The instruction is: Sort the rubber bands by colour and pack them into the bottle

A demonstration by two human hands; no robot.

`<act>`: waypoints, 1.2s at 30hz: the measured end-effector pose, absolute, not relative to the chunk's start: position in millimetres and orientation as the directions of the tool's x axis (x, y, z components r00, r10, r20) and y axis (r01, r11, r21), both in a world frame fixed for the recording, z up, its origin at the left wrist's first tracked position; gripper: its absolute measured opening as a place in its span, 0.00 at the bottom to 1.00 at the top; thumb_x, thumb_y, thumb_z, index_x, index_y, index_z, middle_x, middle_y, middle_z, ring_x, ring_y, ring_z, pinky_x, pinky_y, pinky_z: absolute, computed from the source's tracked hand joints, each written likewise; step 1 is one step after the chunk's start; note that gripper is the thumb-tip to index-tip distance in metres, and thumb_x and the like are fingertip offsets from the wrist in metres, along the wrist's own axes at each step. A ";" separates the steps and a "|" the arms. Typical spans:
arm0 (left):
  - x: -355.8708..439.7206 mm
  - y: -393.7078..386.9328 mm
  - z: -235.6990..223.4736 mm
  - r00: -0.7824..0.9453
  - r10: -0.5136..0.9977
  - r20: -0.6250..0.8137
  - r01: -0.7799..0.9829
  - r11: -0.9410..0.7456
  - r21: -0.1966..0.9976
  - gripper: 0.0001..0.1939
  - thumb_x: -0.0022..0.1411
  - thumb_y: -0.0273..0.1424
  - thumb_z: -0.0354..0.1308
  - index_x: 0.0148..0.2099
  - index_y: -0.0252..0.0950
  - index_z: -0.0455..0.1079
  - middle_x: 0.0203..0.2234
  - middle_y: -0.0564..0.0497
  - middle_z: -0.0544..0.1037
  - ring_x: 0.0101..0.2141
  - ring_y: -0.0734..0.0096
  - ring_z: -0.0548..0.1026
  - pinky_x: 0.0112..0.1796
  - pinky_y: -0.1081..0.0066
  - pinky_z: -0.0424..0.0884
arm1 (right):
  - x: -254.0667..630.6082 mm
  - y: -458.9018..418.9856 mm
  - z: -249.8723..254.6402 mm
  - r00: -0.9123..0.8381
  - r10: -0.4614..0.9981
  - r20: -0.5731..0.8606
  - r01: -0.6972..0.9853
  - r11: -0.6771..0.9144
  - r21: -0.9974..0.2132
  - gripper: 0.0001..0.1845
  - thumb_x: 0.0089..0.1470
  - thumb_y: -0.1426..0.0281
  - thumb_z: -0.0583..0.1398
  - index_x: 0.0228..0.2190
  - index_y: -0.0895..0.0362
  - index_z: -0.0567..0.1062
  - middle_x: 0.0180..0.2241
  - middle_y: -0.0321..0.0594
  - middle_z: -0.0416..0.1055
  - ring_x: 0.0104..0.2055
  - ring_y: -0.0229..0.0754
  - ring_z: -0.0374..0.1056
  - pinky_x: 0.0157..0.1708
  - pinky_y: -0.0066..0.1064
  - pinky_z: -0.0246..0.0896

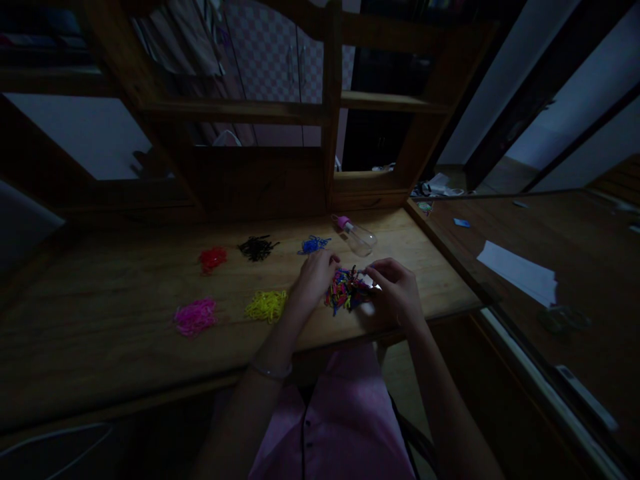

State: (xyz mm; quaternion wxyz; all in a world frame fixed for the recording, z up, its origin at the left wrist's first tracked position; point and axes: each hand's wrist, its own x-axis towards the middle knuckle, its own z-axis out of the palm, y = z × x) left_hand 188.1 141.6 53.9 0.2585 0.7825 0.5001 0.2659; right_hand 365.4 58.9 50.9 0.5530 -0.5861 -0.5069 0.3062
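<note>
A mixed pile of coloured rubber bands [346, 292] lies on the wooden desk [135, 360] between my two hands. My left hand [319, 272] is at the pile's left edge, its fingers curled and closed; whatever they hold is hidden. At the upper right of the pile, my right hand [397, 287] has thumb and forefinger pinched together, on something too small to make out. Sorted by colour, further heaps lie to the left: blue bands [313, 245], black bands [257, 248], red bands [213, 259], yellow bands [267, 306] and pink bands [195, 316].
Behind my right hand, a clear bulb-shaped bottle [361, 240] with a pink cap lies on its side. Wooden shelving [235, 112] rises along the desk's back edge. On the brown surface to the right are white paper [517, 270] and a small blue card [461, 223].
</note>
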 end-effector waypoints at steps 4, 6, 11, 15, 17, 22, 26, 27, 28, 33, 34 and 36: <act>196.3 145.8 45.1 0.382 0.914 0.134 0.654 -0.370 0.660 0.05 0.58 0.24 0.57 0.35 0.34 0.74 0.33 0.44 0.77 0.38 0.61 0.73 0.41 0.65 0.66 | 368.3 55.0 52.9 0.296 0.935 0.197 0.254 0.121 -0.960 0.15 0.50 0.57 0.65 0.32 0.56 0.76 0.32 0.42 0.77 0.35 0.44 0.73 0.33 0.32 0.67; 196.7 145.6 41.2 0.386 0.914 0.127 0.659 -0.369 0.655 0.03 0.57 0.24 0.57 0.33 0.34 0.73 0.32 0.44 0.76 0.38 0.61 0.72 0.40 0.65 0.66 | 370.3 53.6 54.1 0.303 0.932 0.200 0.265 0.119 -0.957 0.15 0.50 0.58 0.65 0.32 0.57 0.76 0.32 0.42 0.77 0.34 0.43 0.73 0.32 0.32 0.66; 191.1 145.8 39.2 0.393 0.911 0.126 0.663 -0.376 0.648 0.03 0.58 0.25 0.56 0.32 0.36 0.70 0.33 0.46 0.74 0.39 0.62 0.71 0.42 0.64 0.66 | 375.7 52.2 55.0 0.326 0.923 0.203 0.259 0.119 -0.959 0.15 0.50 0.57 0.65 0.32 0.57 0.76 0.32 0.43 0.77 0.32 0.43 0.72 0.31 0.32 0.67; 184.3 146.6 43.7 0.397 0.906 0.144 0.635 -0.385 0.670 0.03 0.60 0.28 0.56 0.33 0.36 0.69 0.32 0.47 0.74 0.37 0.63 0.71 0.40 0.65 0.66 | 378.0 51.4 53.9 0.334 0.919 0.209 0.257 0.125 -0.958 0.15 0.50 0.57 0.65 0.32 0.57 0.76 0.33 0.43 0.77 0.33 0.42 0.72 0.31 0.32 0.67; 181.7 147.3 45.2 0.383 0.912 0.146 0.599 -0.366 0.712 0.03 0.60 0.29 0.56 0.34 0.36 0.70 0.31 0.48 0.75 0.35 0.64 0.72 0.38 0.66 0.67 | 378.2 51.1 52.9 0.343 0.918 0.199 0.254 0.113 -0.960 0.15 0.50 0.57 0.65 0.32 0.57 0.76 0.32 0.43 0.77 0.32 0.42 0.72 0.30 0.32 0.66; 180.1 150.1 48.6 0.354 0.929 0.109 0.423 -0.263 0.867 0.03 0.56 0.29 0.60 0.34 0.34 0.72 0.29 0.48 0.77 0.33 0.67 0.74 0.36 0.68 0.69 | 377.7 51.0 49.3 0.342 0.920 0.191 0.267 0.100 -0.959 0.15 0.50 0.58 0.65 0.32 0.56 0.76 0.33 0.43 0.78 0.34 0.43 0.72 0.32 0.32 0.66; 181.5 145.6 59.7 0.369 0.929 0.043 0.217 -0.131 0.967 0.04 0.55 0.27 0.61 0.35 0.32 0.74 0.30 0.47 0.78 0.32 0.68 0.75 0.37 0.67 0.71 | 380.3 52.4 45.7 0.327 0.922 0.209 0.316 0.101 -0.943 0.14 0.52 0.58 0.64 0.33 0.56 0.76 0.34 0.42 0.78 0.37 0.45 0.73 0.36 0.33 0.66; 181.7 142.5 63.1 0.369 0.929 0.016 0.153 -0.077 0.985 0.06 0.55 0.27 0.61 0.37 0.32 0.75 0.30 0.47 0.78 0.32 0.69 0.75 0.37 0.67 0.71 | 381.6 53.4 44.7 0.322 0.921 0.220 0.350 0.100 -0.931 0.13 0.52 0.59 0.63 0.33 0.56 0.76 0.34 0.42 0.78 0.37 0.45 0.73 0.36 0.33 0.66; 181.7 138.7 66.3 0.362 0.932 -0.011 0.075 -0.017 0.997 0.07 0.56 0.27 0.61 0.38 0.32 0.76 0.31 0.47 0.78 0.32 0.70 0.75 0.38 0.67 0.72 | 382.9 54.7 43.6 0.317 0.920 0.231 0.397 0.093 -0.913 0.12 0.53 0.59 0.63 0.33 0.56 0.76 0.33 0.41 0.77 0.36 0.44 0.73 0.36 0.33 0.66; 177.2 113.8 75.1 0.391 0.893 -0.222 -0.469 0.401 0.787 0.08 0.61 0.21 0.53 0.37 0.31 0.74 0.33 0.47 0.76 0.34 0.74 0.74 0.42 0.71 0.73 | 385.7 66.7 36.7 0.218 0.926 0.307 0.638 0.103 -0.763 0.07 0.54 0.65 0.60 0.32 0.55 0.77 0.33 0.40 0.76 0.30 0.41 0.70 0.31 0.32 0.63; 174.9 109.2 75.4 0.429 0.860 -0.276 -0.541 0.490 0.683 0.09 0.61 0.21 0.51 0.36 0.31 0.73 0.32 0.46 0.76 0.34 0.74 0.75 0.41 0.72 0.73 | 384.8 69.7 35.3 0.178 0.925 0.335 0.669 0.135 -0.731 0.06 0.54 0.67 0.60 0.32 0.55 0.77 0.33 0.40 0.75 0.31 0.41 0.69 0.32 0.31 0.63; 168.8 101.9 74.8 0.507 0.795 -0.334 -0.624 0.606 0.494 0.12 0.63 0.20 0.47 0.33 0.30 0.71 0.31 0.44 0.74 0.33 0.73 0.74 0.37 0.74 0.74 | 382.4 75.0 32.9 0.106 0.920 0.378 0.719 0.192 -0.668 0.05 0.53 0.72 0.59 0.32 0.55 0.77 0.34 0.40 0.74 0.34 0.42 0.69 0.35 0.32 0.62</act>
